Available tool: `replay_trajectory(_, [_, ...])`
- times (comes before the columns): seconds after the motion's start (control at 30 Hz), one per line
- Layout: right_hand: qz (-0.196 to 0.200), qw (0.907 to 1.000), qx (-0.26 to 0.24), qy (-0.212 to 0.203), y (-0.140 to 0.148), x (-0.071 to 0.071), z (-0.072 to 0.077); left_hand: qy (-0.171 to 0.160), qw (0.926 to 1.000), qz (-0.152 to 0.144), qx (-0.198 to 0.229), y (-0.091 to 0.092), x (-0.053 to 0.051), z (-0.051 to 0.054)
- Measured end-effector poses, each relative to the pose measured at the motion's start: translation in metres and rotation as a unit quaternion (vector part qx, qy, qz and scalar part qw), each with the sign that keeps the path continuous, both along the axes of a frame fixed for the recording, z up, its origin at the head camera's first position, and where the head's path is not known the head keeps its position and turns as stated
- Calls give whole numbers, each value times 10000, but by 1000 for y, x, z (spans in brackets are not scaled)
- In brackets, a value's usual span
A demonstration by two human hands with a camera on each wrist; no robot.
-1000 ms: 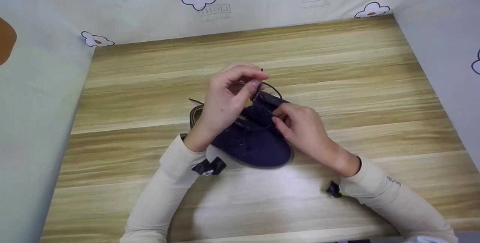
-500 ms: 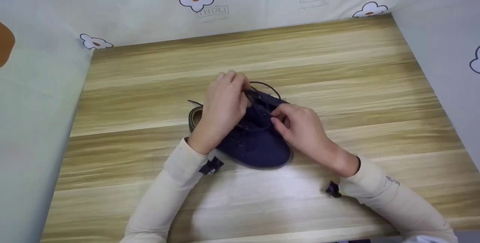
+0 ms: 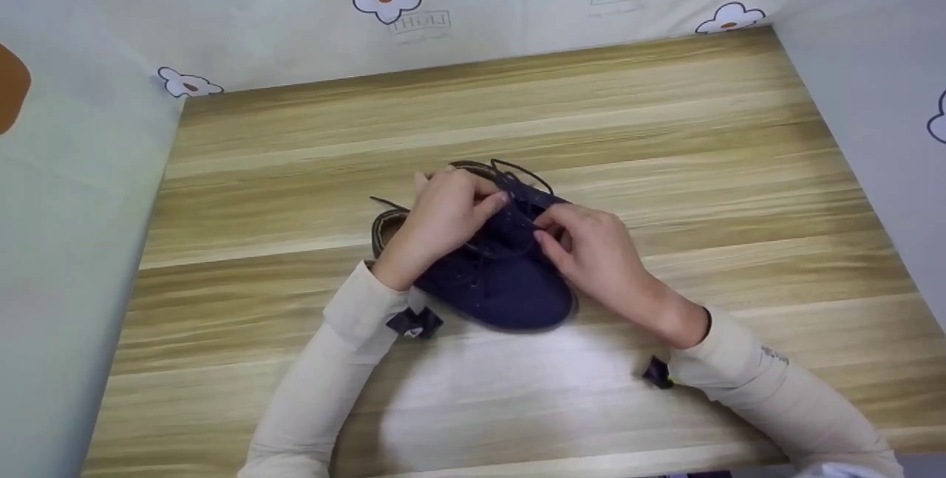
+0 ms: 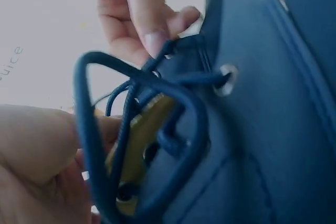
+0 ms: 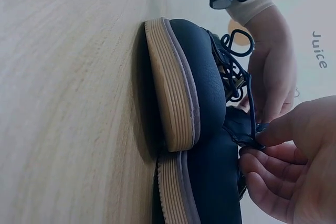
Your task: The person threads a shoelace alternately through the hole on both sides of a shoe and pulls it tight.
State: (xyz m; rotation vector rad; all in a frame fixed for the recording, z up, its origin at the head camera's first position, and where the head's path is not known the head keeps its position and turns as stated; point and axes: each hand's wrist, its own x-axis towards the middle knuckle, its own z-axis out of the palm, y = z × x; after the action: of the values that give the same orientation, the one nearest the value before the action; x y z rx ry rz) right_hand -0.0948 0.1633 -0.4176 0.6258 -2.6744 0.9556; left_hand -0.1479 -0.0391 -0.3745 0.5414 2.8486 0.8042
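Observation:
Two dark navy lace-up shoes lie side by side: the near shoe has its toe towards the lower right, and the far shoe is partly behind my hands. My left hand reaches over the near shoe, thumb and forefinger pinching at the lacing of the far shoe. From the other side, my right hand pinches the dark shoelace near an eyelet. One lace loop stands up from the near shoe in the left wrist view. My left fingertips are partly hidden there.
Under the shoes is a wood-grain table. A pale cloth wall printed with flowers stands along the back and sides. A lace end sticks out left of the near shoe.
My left hand has come down from above the far shoe, dipped behind its lacing, and now has thumb and forefinger together there. My right hand stays almost still.

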Motion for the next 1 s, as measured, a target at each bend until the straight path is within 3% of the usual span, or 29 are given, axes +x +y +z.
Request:
replay_trajectory(0.1, [-5,10000,-15,-6,0,0,0,-101,9994,-272,213,3,0,-1])
replay_trajectory(0.23, [14,10000,-25,17,0,1,0,-130,9979,-630,80,10,0,-2])
replay_trajectory(0.4, [29,10000,-4,36,0,2,0,-559,9950,-823,99,19,1,-4])
replay_trajectory(0.57, [34,10000,-28,14,-1,2,1,-752,9958,-414,331,19,0,-5])
replay_trajectory(0.77, [57,10000,-32,-31,-2,2,2,-273,9965,344,706,9,0,3])
replay_trajectory(0.83, [53,10000,-27,-29,-2,1,1,-310,9906,635,1168,5,0,6])
replay_trajectory(0.87, [51,10000,-32,-24,-2,1,2,-438,9842,733,1549,3,0,7])
replay_trajectory(0.93, [36,10000,-37,-11,-2,1,1,-712,9677,789,2286,0,-1,8])
replay_trajectory(1.0, [30,10000,-33,-22,-2,1,1,-871,9564,703,2698,-2,-2,7])
